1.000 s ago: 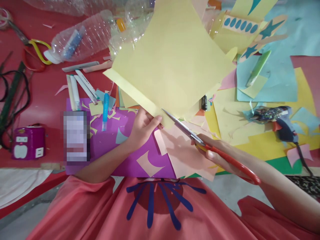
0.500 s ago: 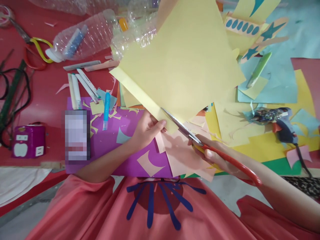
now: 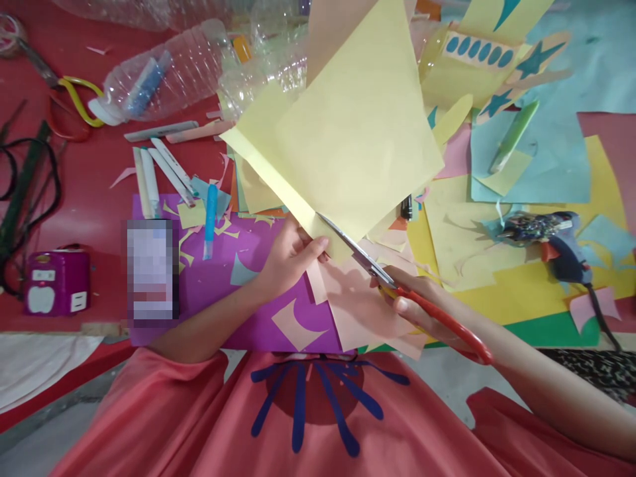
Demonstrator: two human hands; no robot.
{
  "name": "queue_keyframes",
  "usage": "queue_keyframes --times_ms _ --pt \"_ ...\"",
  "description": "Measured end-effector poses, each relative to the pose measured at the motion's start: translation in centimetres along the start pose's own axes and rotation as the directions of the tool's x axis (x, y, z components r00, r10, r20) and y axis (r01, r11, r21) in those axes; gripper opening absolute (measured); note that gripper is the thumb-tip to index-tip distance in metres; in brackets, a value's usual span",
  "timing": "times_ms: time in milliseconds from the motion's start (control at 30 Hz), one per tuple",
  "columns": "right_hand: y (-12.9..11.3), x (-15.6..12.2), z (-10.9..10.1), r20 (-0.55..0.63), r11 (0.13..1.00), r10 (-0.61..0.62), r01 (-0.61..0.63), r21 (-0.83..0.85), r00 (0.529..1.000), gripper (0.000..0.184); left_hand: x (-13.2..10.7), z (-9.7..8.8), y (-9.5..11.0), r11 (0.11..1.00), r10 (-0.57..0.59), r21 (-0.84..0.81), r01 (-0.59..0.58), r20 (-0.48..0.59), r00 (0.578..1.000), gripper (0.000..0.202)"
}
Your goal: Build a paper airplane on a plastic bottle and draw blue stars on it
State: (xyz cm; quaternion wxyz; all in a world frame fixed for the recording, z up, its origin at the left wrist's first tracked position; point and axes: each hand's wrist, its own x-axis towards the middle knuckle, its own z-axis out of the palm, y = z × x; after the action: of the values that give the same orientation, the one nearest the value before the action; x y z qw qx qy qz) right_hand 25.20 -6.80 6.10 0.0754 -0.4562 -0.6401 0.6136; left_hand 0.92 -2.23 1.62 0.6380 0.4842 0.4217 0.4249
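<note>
Here, my left hand pinches yellow paper, my right hand grips scissors; bottle, markers and glue gun lie around.

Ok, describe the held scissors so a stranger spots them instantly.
Find the large pale yellow paper at centre. By its lower edge, the right hand holds the scissors. Unlike the pair lying far left, these are in a hand.
</note>
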Motion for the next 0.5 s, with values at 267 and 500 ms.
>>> queue_keyframes --times_ms 267,500 --pt "0.0 0.04 0.43 -0.053 1.0 0.002 -0.004 -0.026 0.999 0.069 0.29 -0.16 -0.1 1.0 0.011 -0.004 -0.011 0.019 1.0 0.039" --pt "-0.11 -0.44 -0.02 -0.003 0.995 -0.017 0.017 -0.097 1.0 0.065 0.58 -0.5 0.23 0.999 0.015 0.03 -0.011 -0.126 0.992 0.039"
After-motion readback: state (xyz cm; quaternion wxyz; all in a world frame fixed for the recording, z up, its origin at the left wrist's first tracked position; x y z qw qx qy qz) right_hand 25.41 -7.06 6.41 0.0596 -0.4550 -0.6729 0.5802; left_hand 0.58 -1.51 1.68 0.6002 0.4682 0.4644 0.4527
